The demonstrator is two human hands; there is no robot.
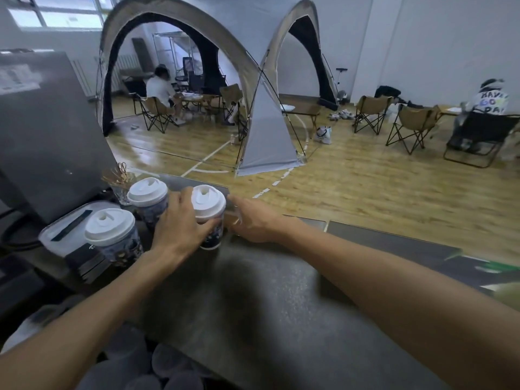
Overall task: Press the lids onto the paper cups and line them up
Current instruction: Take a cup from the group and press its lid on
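Two bare forearms belong to the person wearing the camera, one coming in from the near left and one from the near right. No sleeve covers either arm as far back as the frame edge shows them. The left hand (pixel 180 229) is bare, with no glove, and no ring or watch can be made out on it. The right hand (pixel 253 223) is bare too, its wrist uncovered; the fingertips there are blurred, so fine detail such as nails cannot be told

Tent (pixel 261 130), folding chairs (pixel 413 125), stirrer jar (pixel 119 182).
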